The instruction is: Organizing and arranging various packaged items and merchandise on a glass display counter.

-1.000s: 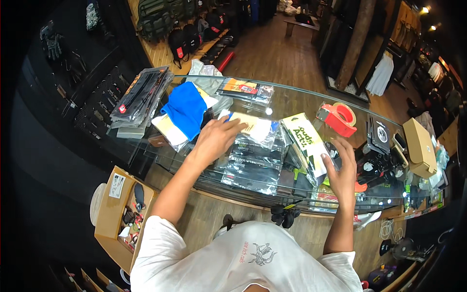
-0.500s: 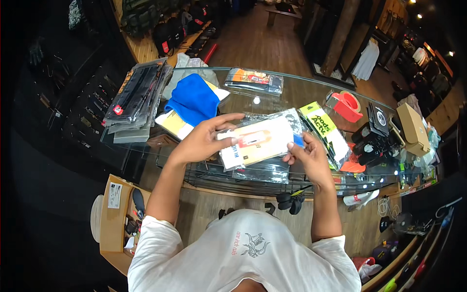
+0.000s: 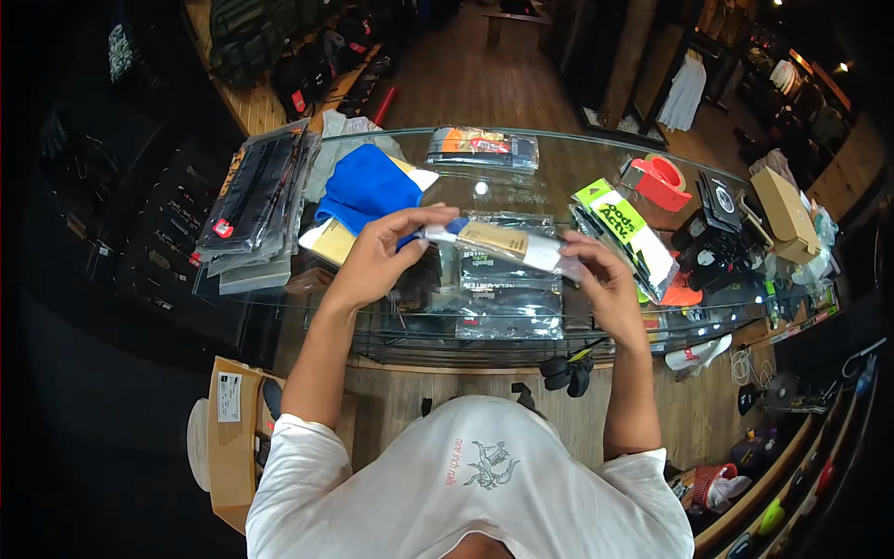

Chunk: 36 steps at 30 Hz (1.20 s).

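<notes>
Left hand (image 3: 380, 257): I see it pinching the left end of a flat tan-and-white packet in clear plastic (image 3: 498, 239).
Right hand (image 3: 603, 274): grasping the packet's right end.
Tan-and-white packet: raised above the glass counter (image 3: 559, 175), over black plastic-wrapped packages (image 3: 510, 306).
Left side: bright blue bunched cloth (image 3: 371, 189).
Right side: yellow-green-and-white flat packet (image 3: 618, 224); red plastic tape dispenser (image 3: 660, 183) farther off.
Far edge: orange-and-black clear-wrapped packet (image 3: 482, 149).

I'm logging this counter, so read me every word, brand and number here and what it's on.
I can't copy wording or brands, but print stands here:
Yellow-green package: large black lettering.
Black packs: pale lettering.
White shirt: red lettering.
White label on cardboard box: too small.
Held packet: too small.
</notes>
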Motion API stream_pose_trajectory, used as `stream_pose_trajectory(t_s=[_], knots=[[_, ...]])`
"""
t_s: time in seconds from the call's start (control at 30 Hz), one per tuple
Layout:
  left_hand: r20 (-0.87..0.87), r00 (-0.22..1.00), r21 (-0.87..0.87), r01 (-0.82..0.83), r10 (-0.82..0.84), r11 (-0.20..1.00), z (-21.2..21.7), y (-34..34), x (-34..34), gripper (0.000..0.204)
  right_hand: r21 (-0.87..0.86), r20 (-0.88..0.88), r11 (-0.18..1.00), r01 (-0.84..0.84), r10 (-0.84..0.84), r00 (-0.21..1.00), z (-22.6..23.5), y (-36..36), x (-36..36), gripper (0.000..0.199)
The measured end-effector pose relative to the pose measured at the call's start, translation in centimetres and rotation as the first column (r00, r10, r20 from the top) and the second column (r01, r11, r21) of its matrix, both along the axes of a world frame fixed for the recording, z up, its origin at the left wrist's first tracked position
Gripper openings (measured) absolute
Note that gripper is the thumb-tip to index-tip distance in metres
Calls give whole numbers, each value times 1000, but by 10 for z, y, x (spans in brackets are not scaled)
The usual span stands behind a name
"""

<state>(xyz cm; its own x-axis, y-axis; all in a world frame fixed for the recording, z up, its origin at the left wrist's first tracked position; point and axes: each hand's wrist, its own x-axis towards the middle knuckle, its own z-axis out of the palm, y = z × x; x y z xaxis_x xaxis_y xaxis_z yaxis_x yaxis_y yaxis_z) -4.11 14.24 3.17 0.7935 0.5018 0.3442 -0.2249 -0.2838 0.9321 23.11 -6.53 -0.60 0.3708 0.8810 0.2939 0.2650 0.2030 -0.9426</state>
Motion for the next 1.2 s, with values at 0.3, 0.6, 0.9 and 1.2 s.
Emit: stream_pose_trajectory(t_s=[0.3, 0.6, 0.9, 1.2], knots=[[-158, 921, 769, -112, 357, 629, -32, -30, 20, 43, 97, 669, 973, 207, -218, 711, 13, 12, -41, 30], [-154, 885, 797, -152, 440, 584, -44, -68, 13, 33, -40, 742, 978, 207, -109, 661, 11, 5, -32, 41], [-145, 915, 753, -146, 377, 642, -39, -70, 22, 29, -326, 626, 937, 127, 113, 772, 20, 7, -10, 60], [49, 930, 670, -301, 364, 679, -24, -88, 77, 36, -216, 292, 952, 219, -151, 944, 69, -42, 68, 43]])
